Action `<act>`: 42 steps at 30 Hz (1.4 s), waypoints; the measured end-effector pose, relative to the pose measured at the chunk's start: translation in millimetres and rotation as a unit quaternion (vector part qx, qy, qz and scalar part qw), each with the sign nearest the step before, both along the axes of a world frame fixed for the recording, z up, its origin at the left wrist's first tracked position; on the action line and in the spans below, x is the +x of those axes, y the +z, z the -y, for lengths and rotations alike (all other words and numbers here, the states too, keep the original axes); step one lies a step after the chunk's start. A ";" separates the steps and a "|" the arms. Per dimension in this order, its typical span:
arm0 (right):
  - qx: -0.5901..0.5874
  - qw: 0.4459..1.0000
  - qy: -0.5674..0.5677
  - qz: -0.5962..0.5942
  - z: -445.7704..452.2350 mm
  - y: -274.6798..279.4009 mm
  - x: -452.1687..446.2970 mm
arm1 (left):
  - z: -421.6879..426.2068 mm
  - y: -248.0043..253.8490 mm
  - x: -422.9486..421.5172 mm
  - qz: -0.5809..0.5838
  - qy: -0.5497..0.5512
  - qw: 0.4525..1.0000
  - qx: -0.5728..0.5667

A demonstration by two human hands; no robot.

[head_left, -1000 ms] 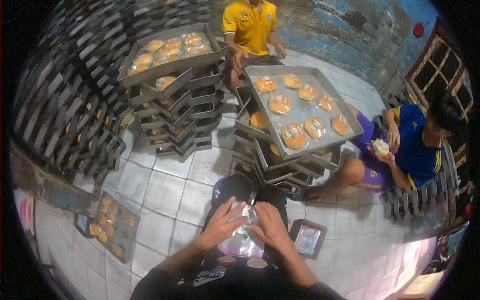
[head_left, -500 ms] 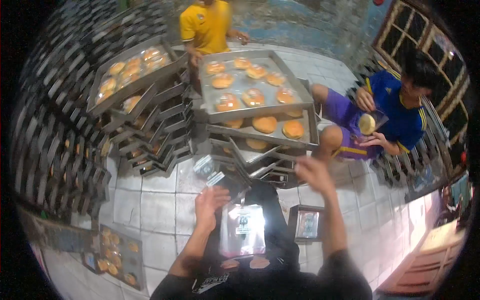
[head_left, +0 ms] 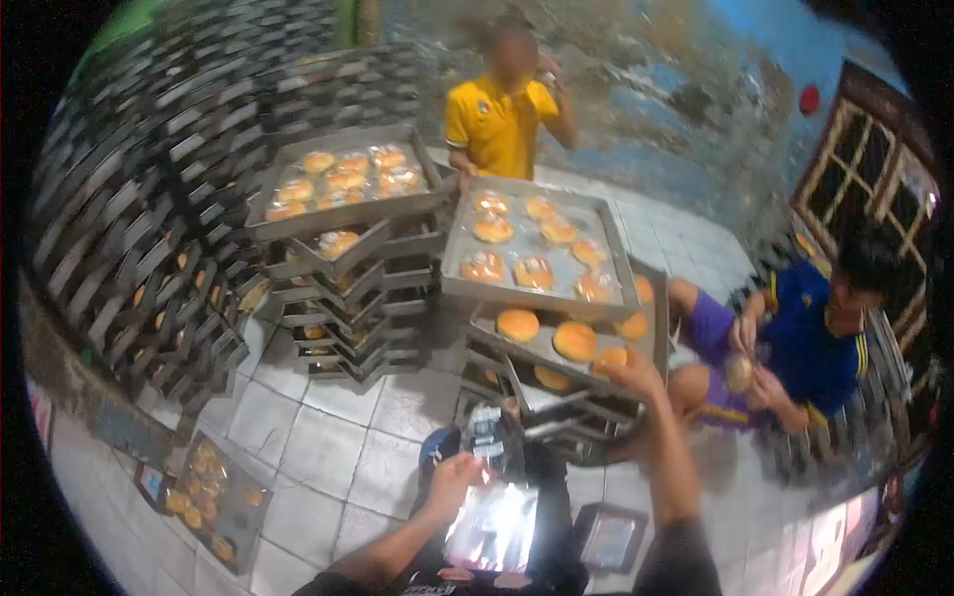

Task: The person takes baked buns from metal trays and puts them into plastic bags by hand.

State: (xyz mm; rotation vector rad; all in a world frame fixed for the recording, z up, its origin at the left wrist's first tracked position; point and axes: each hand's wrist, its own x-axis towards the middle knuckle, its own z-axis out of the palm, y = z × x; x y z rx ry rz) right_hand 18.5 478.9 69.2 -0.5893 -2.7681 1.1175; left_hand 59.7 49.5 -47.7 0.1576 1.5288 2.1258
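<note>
My left hand pinches a clear plastic bag with a printed label, held above my lap. Below it, a stack of shiny clear bags lies on my lap. My right hand reaches to the near right part of a tray of unwrapped buns, its fingers on a bun at the tray's near side. On top of that tray, set askew, sits another metal tray with several wrapped buns.
A tall stack of trays stands at the left. A person in yellow sits behind; a person in blue at right handles a bun. A small dark box and a tray of wrapped buns lie on the floor.
My right hand has moved out to a bun in the lower tray. My left hand has lifted a bag off the stack. The top tray has shifted back, uncovering the tray below, and the view has tilted.
</note>
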 end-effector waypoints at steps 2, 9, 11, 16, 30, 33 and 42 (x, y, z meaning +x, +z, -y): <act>-0.207 0.977 0.048 -0.037 -3.9 -0.9 9.5 | 1.9 9.4 -3.0 0.025 -0.021 0.999 -0.005; -0.542 0.796 -0.009 -0.269 65.0 63.6 89.6 | -6.1 28.3 -2.4 0.037 -0.003 0.998 0.050; -0.606 0.760 0.008 -0.235 92.2 59.1 102.7 | -6.0 44.1 -4.4 0.112 0.047 0.990 0.078; -0.500 0.832 0.040 -0.237 192.4 75.3 122.2 | -3.5 60.8 -46.3 0.200 0.095 0.964 0.147; 0.211 0.927 0.134 -0.280 276.1 1.0 116.3 | -32.3 101.6 -13.4 0.300 -0.033 0.938 0.173; 0.092 0.943 0.211 -0.242 318.0 -22.0 119.4 | -1.4 47.4 -48.8 0.380 -0.025 0.885 0.267; 0.185 0.928 0.237 -0.218 296.1 -2.4 89.0 | -21.0 65.4 -13.3 0.215 0.078 0.930 0.287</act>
